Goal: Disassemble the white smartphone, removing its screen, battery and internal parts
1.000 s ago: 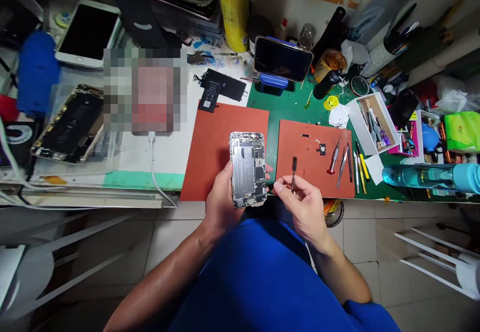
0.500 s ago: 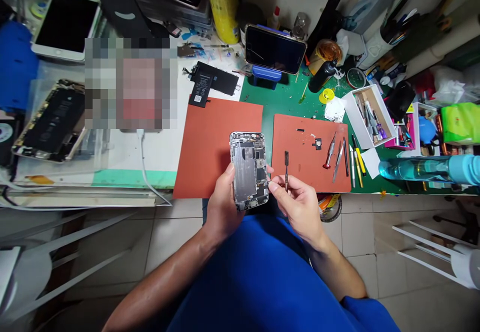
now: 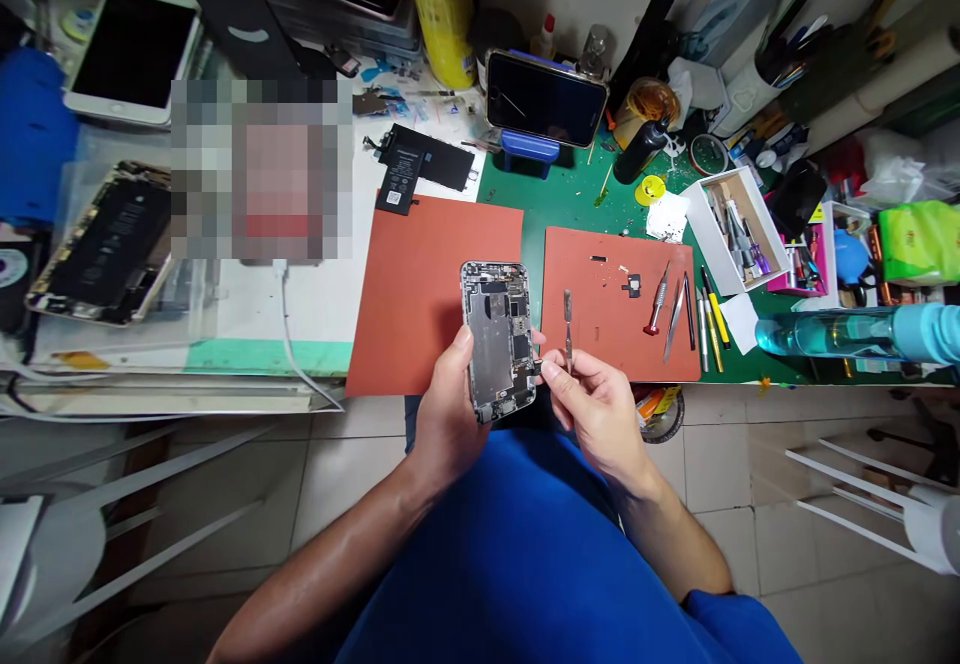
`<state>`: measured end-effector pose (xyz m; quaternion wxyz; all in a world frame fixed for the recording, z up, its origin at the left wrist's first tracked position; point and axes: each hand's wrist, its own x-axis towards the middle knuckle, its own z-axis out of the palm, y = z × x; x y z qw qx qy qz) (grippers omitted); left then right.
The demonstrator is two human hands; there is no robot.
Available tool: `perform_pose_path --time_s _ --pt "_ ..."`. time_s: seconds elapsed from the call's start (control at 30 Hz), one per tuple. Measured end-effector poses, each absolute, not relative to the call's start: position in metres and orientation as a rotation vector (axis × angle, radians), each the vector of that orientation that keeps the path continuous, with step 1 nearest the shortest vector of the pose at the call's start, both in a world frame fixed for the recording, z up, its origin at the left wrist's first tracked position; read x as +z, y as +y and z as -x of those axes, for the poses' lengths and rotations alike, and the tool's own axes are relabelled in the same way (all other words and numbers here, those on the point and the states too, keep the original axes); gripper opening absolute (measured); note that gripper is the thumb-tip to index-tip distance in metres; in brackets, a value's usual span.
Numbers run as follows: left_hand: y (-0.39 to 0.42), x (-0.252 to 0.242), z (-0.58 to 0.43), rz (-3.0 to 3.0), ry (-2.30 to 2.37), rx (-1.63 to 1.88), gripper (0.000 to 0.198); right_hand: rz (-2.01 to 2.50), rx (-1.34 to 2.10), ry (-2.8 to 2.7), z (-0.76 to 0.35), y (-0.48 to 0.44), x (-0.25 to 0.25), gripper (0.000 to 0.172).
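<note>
My left hand point(image 3: 448, 406) grips an opened phone body point(image 3: 500, 338), its bare metal inside and circuit board facing up, held just in front of the desk edge. My right hand point(image 3: 598, 412) pinches a thin metal pry tool point(image 3: 568, 329) that points up and away. Its fingertips touch the phone's right edge. Both hands hover over my blue-clothed lap, below two red mats point(image 3: 433, 289).
On the right red mat point(image 3: 622, 339) lie a red-handled screwdriver point(image 3: 657, 302), tweezers point(image 3: 673, 308) and small parts. A black battery point(image 3: 420, 166) lies beyond the left mat. A phone on a blue stand point(image 3: 545, 100), a white tool box point(image 3: 736, 229) and a teal bottle point(image 3: 840, 334) crowd the desk.
My right hand has moved left until its fingertips reach the phone's right edge. The pry tool now stands more upright. The phone stays in my left hand.
</note>
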<state>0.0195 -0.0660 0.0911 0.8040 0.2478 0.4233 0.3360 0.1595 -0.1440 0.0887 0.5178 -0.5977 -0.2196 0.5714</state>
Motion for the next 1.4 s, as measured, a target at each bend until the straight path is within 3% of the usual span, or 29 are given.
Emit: perform_pose_path --time_s 0.23,0.53,0.87,1.0,1.13,1.4 --pt "-0.066 0.091 -0.018 -0.535 0.939 0.752 0.044 1.402 1.346 -0.522 -0.160 -0.145 0.092 0.037" --pt "-0.072 0.097 -0.022 -0.601 1.046 0.708 0.065 1.514 1.245 -0.534 -0.154 -0.144 0.093 0.027" --pt "-0.073 0.103 -0.025 -0.657 1.073 0.711 0.065 1.545 1.250 -0.528 -0.154 -0.144 0.091 0.022" --pt "-0.076 0.098 -0.025 -0.679 1.059 0.713 0.067 1.637 1.078 -0.693 -0.152 -0.146 0.089 0.017" --pt "-0.082 0.090 -0.021 -0.762 0.974 0.742 0.061 1.723 0.849 -0.885 -0.150 -0.145 0.092 0.016" --pt "-0.089 0.079 -0.013 -1.085 0.899 0.793 0.053 1.769 0.779 -0.986 -0.147 -0.141 0.096 0.020"
